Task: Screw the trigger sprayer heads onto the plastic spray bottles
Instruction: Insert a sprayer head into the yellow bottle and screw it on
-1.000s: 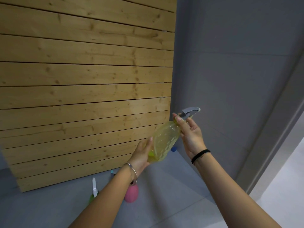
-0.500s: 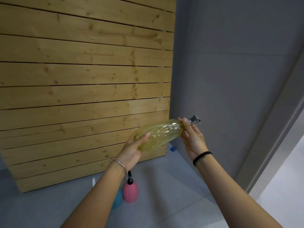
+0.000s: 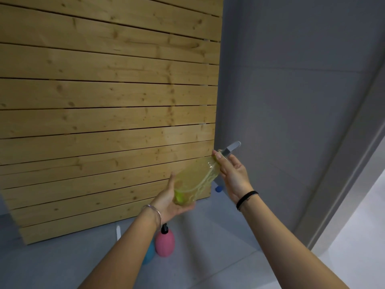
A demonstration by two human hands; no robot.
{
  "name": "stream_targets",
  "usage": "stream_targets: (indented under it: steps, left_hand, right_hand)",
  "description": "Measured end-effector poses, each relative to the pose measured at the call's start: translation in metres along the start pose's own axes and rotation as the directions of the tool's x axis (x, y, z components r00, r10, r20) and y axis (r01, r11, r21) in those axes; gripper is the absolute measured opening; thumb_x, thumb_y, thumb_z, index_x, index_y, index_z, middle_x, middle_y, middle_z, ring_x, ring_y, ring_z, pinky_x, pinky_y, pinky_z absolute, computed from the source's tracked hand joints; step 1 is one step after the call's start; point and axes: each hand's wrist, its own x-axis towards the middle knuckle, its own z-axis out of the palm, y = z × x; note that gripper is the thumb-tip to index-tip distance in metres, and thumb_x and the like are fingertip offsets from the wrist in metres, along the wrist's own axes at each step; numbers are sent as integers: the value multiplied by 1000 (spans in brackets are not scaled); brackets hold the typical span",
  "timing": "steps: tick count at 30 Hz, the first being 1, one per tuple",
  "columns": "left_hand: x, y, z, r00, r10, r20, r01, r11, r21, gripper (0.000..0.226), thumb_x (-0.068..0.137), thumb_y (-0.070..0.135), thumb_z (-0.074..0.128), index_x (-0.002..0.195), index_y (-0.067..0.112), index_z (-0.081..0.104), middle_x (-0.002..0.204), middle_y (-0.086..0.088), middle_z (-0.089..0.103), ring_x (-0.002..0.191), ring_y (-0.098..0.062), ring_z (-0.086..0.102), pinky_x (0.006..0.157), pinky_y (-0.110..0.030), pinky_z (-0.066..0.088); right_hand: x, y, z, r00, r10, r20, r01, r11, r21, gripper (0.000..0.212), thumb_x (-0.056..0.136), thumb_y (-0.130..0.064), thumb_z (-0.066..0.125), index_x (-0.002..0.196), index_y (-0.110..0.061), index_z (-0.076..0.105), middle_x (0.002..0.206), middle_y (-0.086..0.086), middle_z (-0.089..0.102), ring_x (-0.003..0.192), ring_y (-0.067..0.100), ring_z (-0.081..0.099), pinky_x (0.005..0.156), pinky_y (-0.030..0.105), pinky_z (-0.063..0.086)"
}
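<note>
A translucent yellow spray bottle (image 3: 194,179) hangs tilted in the air before me, its base toward me and its neck pointing up and to the right. My left hand (image 3: 173,200) cups its base from below. My right hand (image 3: 231,174) grips the neck, where a grey trigger sprayer head (image 3: 231,148) sticks out past my fingers. On the floor below stand a pink bottle (image 3: 165,245) with a black top and a blue bottle (image 3: 149,253), partly hidden by my left forearm.
A slatted wooden panel (image 3: 104,122) leans against the grey wall (image 3: 291,101) straight ahead. A small blue cap (image 3: 218,188) lies on the grey floor at the panel's corner. A white sprayer piece (image 3: 118,232) stands near the panel's foot.
The bottle has swung from nearly level to steeply tilted, base down toward me. My left hand dropped under the base. The sprayer head now points higher and shows more beyond my right fingers.
</note>
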Motion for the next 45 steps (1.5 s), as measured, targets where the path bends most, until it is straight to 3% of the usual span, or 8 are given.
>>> stream_targets:
  steps: [5, 10, 16, 23, 31, 37, 41, 45]
  left_hand:
    - [-2, 10, -3, 960, 274, 50, -266, 955, -131, 67, 66, 20, 78, 127, 19, 51, 131, -7, 57, 115, -23, 59, 87, -41, 53]
    - [-11, 7, -6, 992, -21, 124, 24, 1000, -21, 68, 62, 63, 68, 117, 23, 58, 122, -12, 62, 107, -32, 64, 85, -47, 54]
    - [-12, 4, 5, 969, 244, 22, -245, 957, 157, 91, 46, 45, 88, 127, 37, 46, 132, 1, 56, 110, -16, 62, 72, -30, 57]
    - [-16, 4, 12, 998, -44, -43, 39, 993, -107, 62, 66, 60, 68, 107, 14, 63, 103, -11, 69, 86, -26, 66, 60, -35, 59]
    - [-19, 3, 25, 928, 315, -197, -306, 949, 73, 84, 49, 64, 73, 120, 21, 57, 122, -7, 63, 106, -27, 65, 66, -38, 60]
    - [-17, 7, 14, 998, 52, -33, -54, 997, -63, 66, 66, 63, 66, 117, 21, 61, 113, -7, 69, 100, -23, 66, 69, -35, 58]
    - [-16, 7, 12, 1000, 18, -22, -19, 999, -50, 68, 67, 64, 64, 117, 18, 61, 111, -9, 70, 99, -24, 67, 69, -36, 59]
    - [-12, 13, 3, 990, 134, -53, -133, 991, 29, 73, 65, 66, 64, 125, 25, 56, 124, -8, 63, 109, -26, 63, 68, -36, 59]
  right_hand:
    - [6, 0, -8, 988, 9, -157, -2, 999, 48, 35, 83, -19, 68, 115, -6, 62, 124, 16, 65, 107, 22, 66, 90, 25, 52]
    - [4, 6, 3, 998, 26, -53, -29, 999, -44, 45, 81, -23, 71, 120, -5, 61, 116, 6, 70, 108, 18, 66, 102, 34, 47]
    - [10, 4, -6, 963, 9, -268, -25, 998, -58, 56, 76, -28, 76, 120, 3, 60, 121, 17, 66, 111, 25, 64, 102, 39, 48]
    - [3, 3, 6, 995, -35, 96, 56, 974, -220, 32, 82, -38, 68, 109, -19, 70, 105, -15, 73, 110, 9, 65, 105, 41, 45]
    - [-3, -9, 10, 988, -151, 24, 152, 964, -218, 18, 86, -36, 63, 76, -33, 78, 122, 16, 65, 118, 27, 59, 107, 49, 41]
    - [0, -6, 7, 982, -131, 134, 167, 934, -314, 37, 81, -46, 64, 106, -21, 72, 109, -16, 72, 110, 7, 63, 100, 30, 48]
    - [0, -5, 9, 978, -185, 96, 207, 915, -346, 19, 82, -42, 66, 88, -27, 76, 106, -5, 74, 103, 10, 66, 96, 30, 49]
    - [4, -5, 5, 981, -133, 138, 180, 889, -420, 27, 79, -41, 69, 101, -24, 71, 117, 1, 69, 112, 15, 62, 105, 39, 44]
